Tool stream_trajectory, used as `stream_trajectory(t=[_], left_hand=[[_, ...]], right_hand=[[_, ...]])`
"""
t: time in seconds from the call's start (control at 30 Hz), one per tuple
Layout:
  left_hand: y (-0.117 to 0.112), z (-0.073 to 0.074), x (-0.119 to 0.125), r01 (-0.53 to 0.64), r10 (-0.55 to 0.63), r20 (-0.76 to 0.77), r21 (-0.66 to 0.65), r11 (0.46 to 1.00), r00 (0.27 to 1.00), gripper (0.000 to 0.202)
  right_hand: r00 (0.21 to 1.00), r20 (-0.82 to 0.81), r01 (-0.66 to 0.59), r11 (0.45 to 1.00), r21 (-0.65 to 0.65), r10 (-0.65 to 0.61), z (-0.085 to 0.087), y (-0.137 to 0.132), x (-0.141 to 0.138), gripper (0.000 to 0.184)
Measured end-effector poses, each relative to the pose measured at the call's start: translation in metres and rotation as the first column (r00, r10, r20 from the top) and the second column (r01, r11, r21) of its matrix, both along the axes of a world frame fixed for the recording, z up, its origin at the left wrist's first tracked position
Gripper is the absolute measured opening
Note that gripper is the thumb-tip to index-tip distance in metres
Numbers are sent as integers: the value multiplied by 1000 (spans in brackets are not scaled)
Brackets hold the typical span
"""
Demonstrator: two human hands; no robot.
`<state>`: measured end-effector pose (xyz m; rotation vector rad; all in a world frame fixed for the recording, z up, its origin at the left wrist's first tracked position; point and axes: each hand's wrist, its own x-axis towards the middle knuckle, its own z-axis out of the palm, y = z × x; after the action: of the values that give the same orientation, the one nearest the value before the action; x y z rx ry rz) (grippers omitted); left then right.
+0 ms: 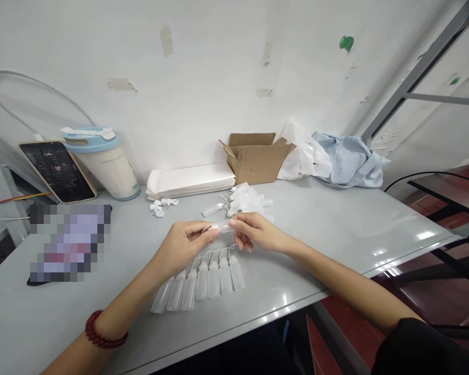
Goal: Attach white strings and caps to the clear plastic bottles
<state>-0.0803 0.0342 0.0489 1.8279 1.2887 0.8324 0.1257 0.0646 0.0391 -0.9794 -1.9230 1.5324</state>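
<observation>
My left hand (187, 242) and my right hand (256, 232) meet above the table, fingers closed on one small clear plastic bottle (225, 227). The left pinches its white cap end; the right grips the bottle's other end. Below them, a row of several translucent bottles (214, 280) with white caps and thin curved tubes lies on the table. Behind my right hand is a pile of similar bottles (245, 199), with one bottle (212, 210) lying a little apart. Several small white caps (163, 206) sit farther left.
At the back stand a stack of white envelopes (191, 178), an open cardboard box (258, 162), a white plastic bag (303, 153) and a light blue cloth (349, 159). To the left are a tumbler (105, 166), a propped phone (58, 172) and a blurred-out item (72, 242) on the grey table (324, 224).
</observation>
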Motion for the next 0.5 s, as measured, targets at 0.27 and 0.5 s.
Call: stream_trajectory(t=[0.27, 0.5], left_hand=[[-1, -2, 3, 37, -30, -42, 158, 987, 999, 22], [-1, 0, 4, 28, -25, 40, -78, 997, 999, 37]], right_hand=[[999, -36, -27, 995, -97, 23, -4, 4, 1, 43], [999, -37, 17, 1000, 0, -17, 4, 1, 1, 42]])
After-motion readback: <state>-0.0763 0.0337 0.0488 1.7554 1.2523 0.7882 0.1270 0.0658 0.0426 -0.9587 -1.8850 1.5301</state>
